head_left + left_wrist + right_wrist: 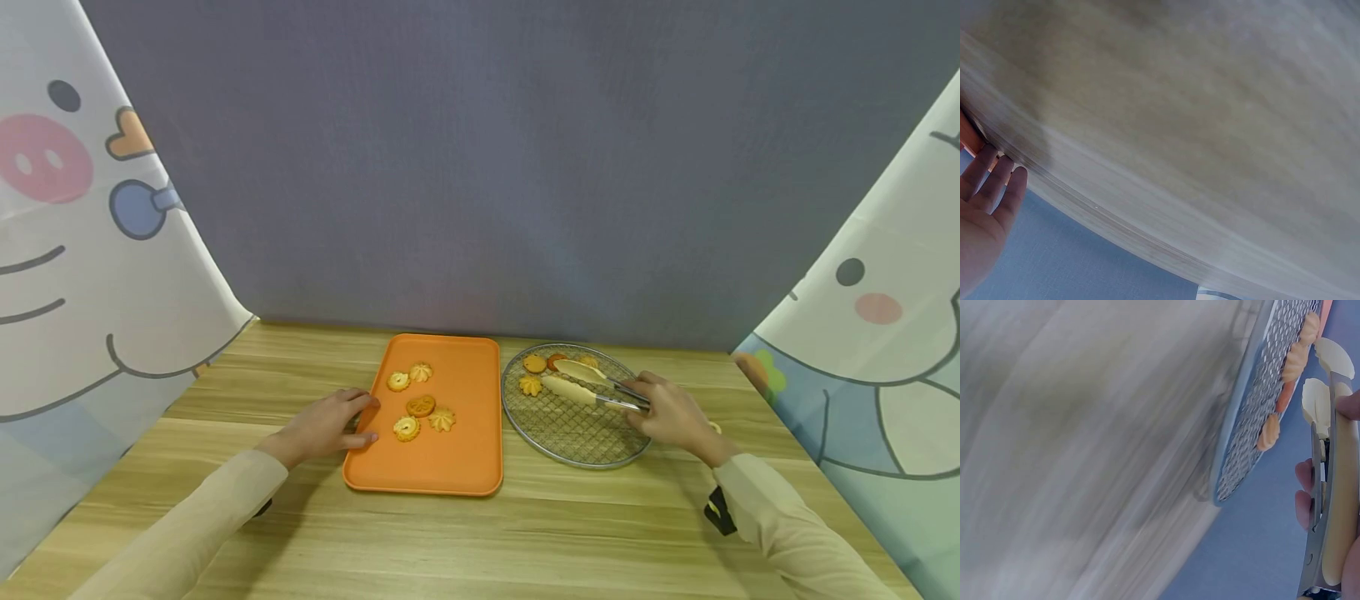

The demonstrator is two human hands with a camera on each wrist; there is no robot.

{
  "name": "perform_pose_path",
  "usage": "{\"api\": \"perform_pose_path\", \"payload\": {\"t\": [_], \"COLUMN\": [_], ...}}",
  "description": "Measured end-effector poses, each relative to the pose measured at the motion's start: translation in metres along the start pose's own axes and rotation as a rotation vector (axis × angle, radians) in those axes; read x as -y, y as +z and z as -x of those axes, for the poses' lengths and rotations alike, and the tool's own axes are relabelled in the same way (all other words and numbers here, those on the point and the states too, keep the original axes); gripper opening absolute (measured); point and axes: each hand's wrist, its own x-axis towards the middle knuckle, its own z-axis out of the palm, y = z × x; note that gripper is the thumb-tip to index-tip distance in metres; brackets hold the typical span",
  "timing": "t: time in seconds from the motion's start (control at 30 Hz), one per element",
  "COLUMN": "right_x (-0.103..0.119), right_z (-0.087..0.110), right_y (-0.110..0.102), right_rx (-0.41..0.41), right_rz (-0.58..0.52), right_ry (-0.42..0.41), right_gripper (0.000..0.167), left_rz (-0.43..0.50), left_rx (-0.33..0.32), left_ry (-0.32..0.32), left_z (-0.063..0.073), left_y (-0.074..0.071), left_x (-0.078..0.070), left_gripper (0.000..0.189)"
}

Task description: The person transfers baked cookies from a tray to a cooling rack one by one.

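Observation:
My left hand [326, 427] rests at the left edge of an orange tray [457, 467], thumb and fingers spread along the rim. In the left wrist view its fingers [1012, 190] look fairly straight. Several cookies [421, 406] lie on the tray's left half, some ring-shaped, some star-shaped. My right hand [675, 418] grips metal tongs [1342, 506] with cream-coloured tips. Those tips are apart and hang over a round wire mesh rack [592, 442], with nothing between them. Several cookies [531, 385] sit on the far left part of the rack, one partly hidden behind the upper tip.
Tray and rack stand side by side on a wood-grain table [420, 542]. A grey cloth wall [480, 167] rises right behind them. Cartoon-printed curtains [885, 358] flank the table on both sides.

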Motion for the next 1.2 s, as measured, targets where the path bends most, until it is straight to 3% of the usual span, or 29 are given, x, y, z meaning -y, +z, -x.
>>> {"api": "perform_pose_path", "payload": {"t": [0.4, 0.73, 1.2], "right_x": [0.024, 0.049, 0.087], "right_z": [-0.009, -0.02, -0.032], "right_y": [0.006, 0.014, 0.017], "right_rx": [-0.006, -0.05, 0.053], "right_rz": [-0.002, 0.03, -0.032], "right_ry": [-0.063, -0.193, -0.272], "right_gripper": [0.046, 0.046, 0.045], "left_rz": [0.009, 0.004, -0.008], "left_rx": [0.011, 0.016, 0.004], "left_ry": [-0.007, -0.01, 0.004], "left_z": [0.0, 0.0, 0.0], "left_y": [-0.001, -0.001, -0.004], "left_x": [0.0, 0.0, -0.001], "left_gripper": [0.054, 0.055, 0.054]}}
